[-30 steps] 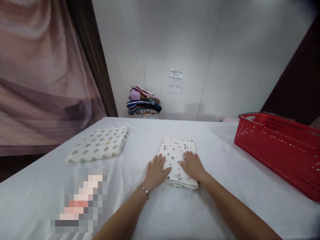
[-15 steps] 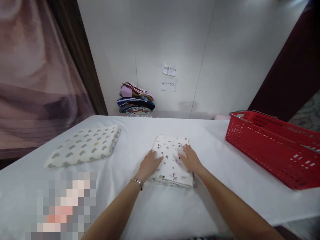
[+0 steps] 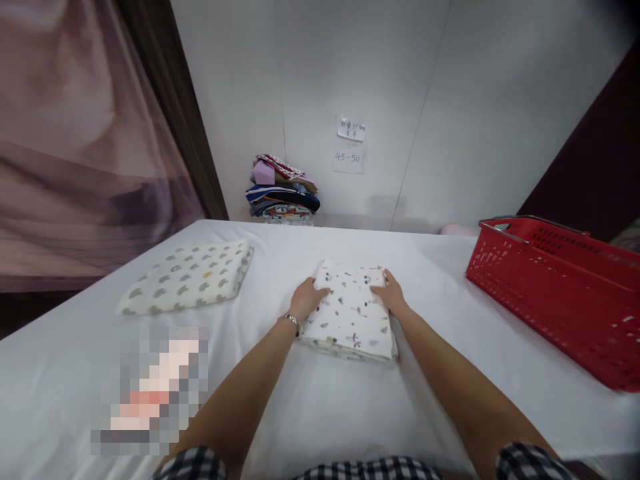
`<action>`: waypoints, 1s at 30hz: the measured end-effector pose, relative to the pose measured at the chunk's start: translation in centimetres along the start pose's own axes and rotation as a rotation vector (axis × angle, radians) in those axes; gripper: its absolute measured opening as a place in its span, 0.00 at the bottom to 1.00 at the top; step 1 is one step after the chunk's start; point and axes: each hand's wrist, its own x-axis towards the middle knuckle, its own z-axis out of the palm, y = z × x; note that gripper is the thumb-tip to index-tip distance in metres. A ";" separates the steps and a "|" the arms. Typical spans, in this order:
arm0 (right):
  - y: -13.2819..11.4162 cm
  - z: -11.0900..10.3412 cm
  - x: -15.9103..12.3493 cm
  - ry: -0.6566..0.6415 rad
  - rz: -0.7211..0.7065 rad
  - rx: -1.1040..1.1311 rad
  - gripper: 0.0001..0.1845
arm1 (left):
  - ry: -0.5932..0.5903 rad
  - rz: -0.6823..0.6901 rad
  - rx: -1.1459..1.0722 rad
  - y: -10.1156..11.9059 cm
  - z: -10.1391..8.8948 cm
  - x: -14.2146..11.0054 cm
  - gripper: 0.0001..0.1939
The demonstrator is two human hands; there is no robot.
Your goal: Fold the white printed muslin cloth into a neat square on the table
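Observation:
A folded white cloth with small dark prints [image 3: 353,313] lies in the middle of the white-covered table [image 3: 320,400]. My left hand [image 3: 306,299] grips its left edge near the far corner, fingers curled onto the top. My right hand [image 3: 391,293] grips the right edge near the far corner in the same way. Both forearms stretch out along the cloth's sides. A second folded cloth with grey cloud prints [image 3: 187,277] lies to the left, apart from both hands.
A red plastic basket [image 3: 560,287] stands on the table at the right. A stack of folded coloured clothes [image 3: 283,193] sits against the far wall under two paper notes [image 3: 349,143]. A pixelated patch [image 3: 150,387] covers something at front left. A curtain hangs left.
Both hands slid from lying flat on top of the printed cloth outward and further away to its far side edges, where they now clasp it. The cloth stays in place.

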 end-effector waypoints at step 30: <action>-0.8 -3.3 -12.6 -0.262 -0.809 -0.407 0.23 | -0.049 0.141 -0.381 -6.2 -2.3 -9.3 0.25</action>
